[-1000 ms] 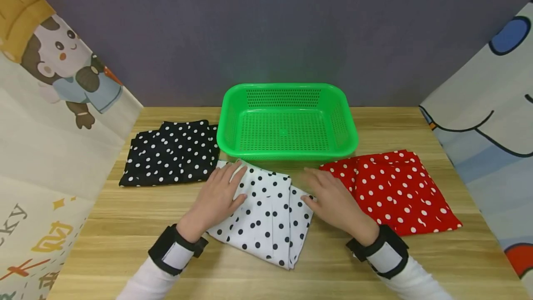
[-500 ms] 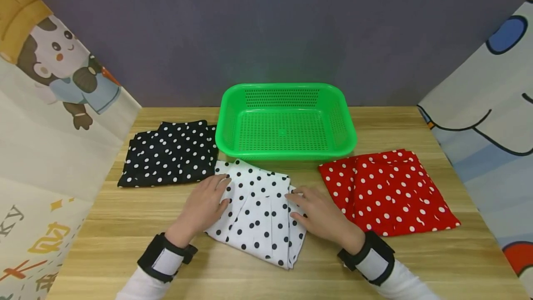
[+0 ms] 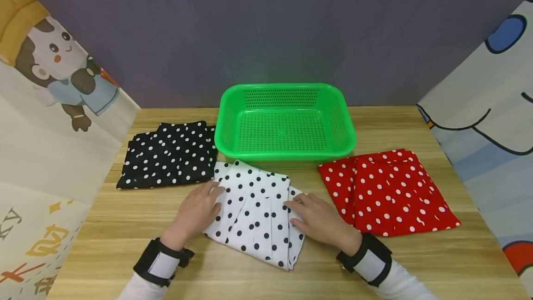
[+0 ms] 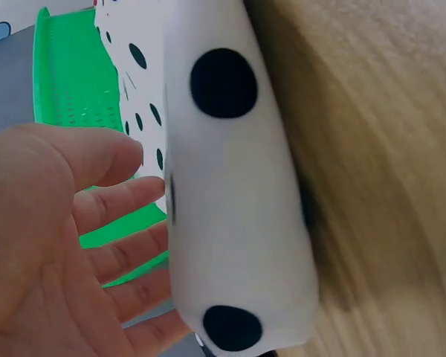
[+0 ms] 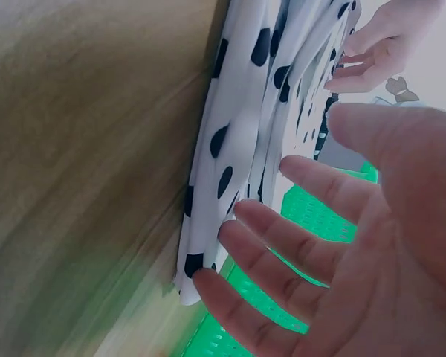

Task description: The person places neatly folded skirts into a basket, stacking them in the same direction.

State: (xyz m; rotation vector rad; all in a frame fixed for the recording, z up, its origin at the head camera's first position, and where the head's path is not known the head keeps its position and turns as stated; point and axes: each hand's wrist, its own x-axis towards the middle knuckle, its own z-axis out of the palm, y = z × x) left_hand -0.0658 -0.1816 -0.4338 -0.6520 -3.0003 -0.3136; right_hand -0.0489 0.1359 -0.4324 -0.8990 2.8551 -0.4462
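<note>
A folded white cloth with black dots [image 3: 256, 219] lies on the wooden table between my hands, its layers showing at the right side. My left hand [image 3: 195, 213] is at the cloth's left edge, with fingertips over the fabric. In the left wrist view, the fingers of that left hand [image 4: 67, 238] are loosely extended beside the thick folded edge. At the opposite side, my right hand [image 3: 319, 219] has its fingertips on the right fold. The right wrist view shows relaxed, spread fingers [image 5: 290, 242] along the stacked layers, with nothing gripped.
A green perforated basket [image 3: 285, 154] stands behind the white cloth. To the left lies a folded black cloth with white dots [image 3: 168, 156], and to the right a red one with white dots [image 3: 391, 193]. A dark wall [image 3: 283, 27] rises behind the table [image 3: 104, 244].
Both hands have drawn back toward the near side. The left slid off the cloth's top to its left edge; the right came down onto the right fold. The cloths and basket stay put.
</note>
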